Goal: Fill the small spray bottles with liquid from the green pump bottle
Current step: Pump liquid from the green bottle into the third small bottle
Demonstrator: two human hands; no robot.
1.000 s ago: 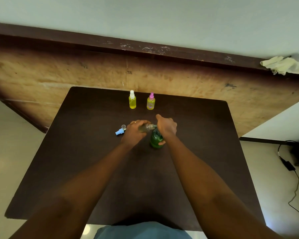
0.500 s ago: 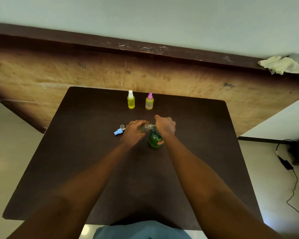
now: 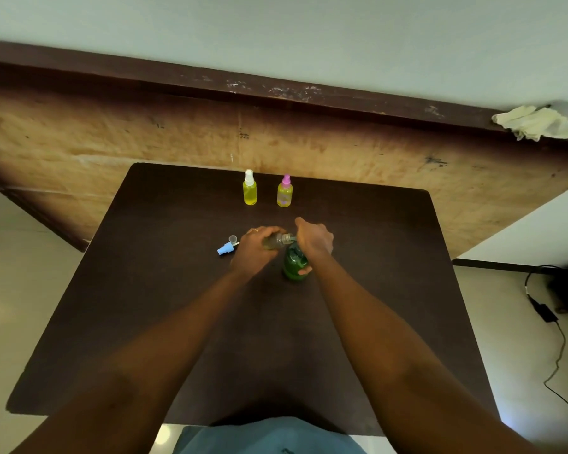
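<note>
The green pump bottle [image 3: 294, 265] stands mid-table. My right hand [image 3: 313, 239] lies over its pump head, thumb against the bottle's side. In my left hand [image 3: 254, 247] is a small clear spray bottle [image 3: 276, 241], uncapped and tilted on its side, its open neck at the pump's spout. A little pale liquid shows inside it. Its blue spray cap [image 3: 225, 249] and a clear cover [image 3: 232, 238] lie on the table just left of my left hand. Farther back stand two capped spray bottles holding yellow liquid, one white-topped [image 3: 250, 189], one pink-topped [image 3: 285, 192].
The dark brown table [image 3: 164, 290] sits against a worn wooden board [image 3: 112, 136]. A crumpled cloth [image 3: 535, 122] lies on the ledge at the far right. A black cable and adapter [image 3: 545, 311] lie on the floor to the right.
Nothing has visibly changed apart from a slight shift of the camera; both hands stay at the pump spout with the small bottle.
</note>
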